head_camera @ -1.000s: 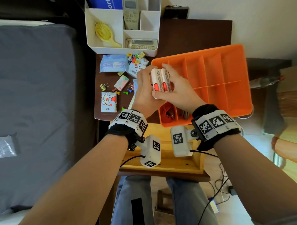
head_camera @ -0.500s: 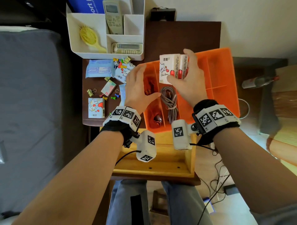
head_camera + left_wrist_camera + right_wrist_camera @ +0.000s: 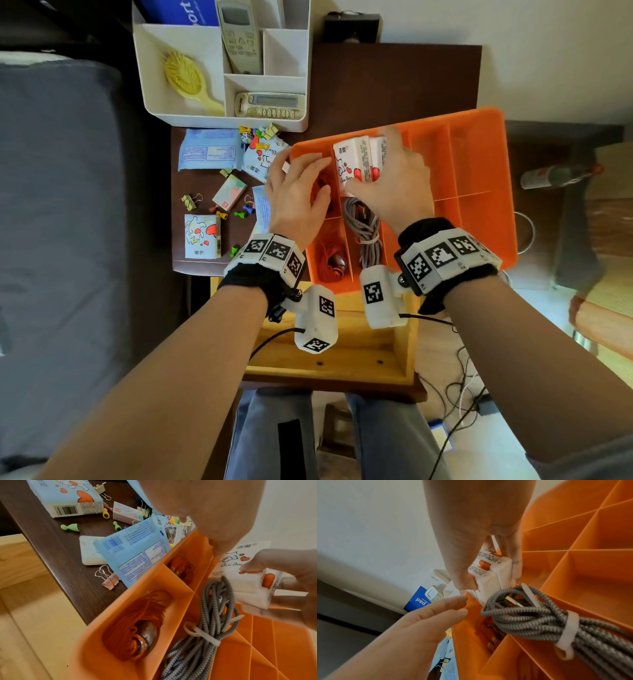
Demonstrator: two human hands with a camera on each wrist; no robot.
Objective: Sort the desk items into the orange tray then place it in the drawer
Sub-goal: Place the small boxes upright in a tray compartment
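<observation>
Dark brown wood is what I see of the bench [image 3: 394,78], pushed against a pale wall, with a grey bed [image 3: 61,205] on the left side and a light wooden drawer [image 3: 342,363] open below its near edge.

On the bench the orange tray [image 3: 479,178] sits at a slant, its near end overhanging the drawer. Its left compartments hold orange tassels [image 3: 135,630]; the next one holds a grey braided cable [image 3: 214,622] bound with a white tie. My right hand [image 3: 394,192] has its grip closed round two white tissue packs [image 3: 359,161], standing them at the far end of the cable's compartment. My left hand [image 3: 294,195] hovers over the tray's left edge, fingers relaxed, grasping nothing.

Behind, a white organiser [image 3: 222,61] carries a yellow hairbrush [image 3: 185,78] and two remote controls [image 3: 239,34]. Loose tissue packs, binder clips and coloured pins lie left of the tray.

The held pack reads "Biu Biu" beside red hearts; the blue box in the organiser ends in "pad".
</observation>
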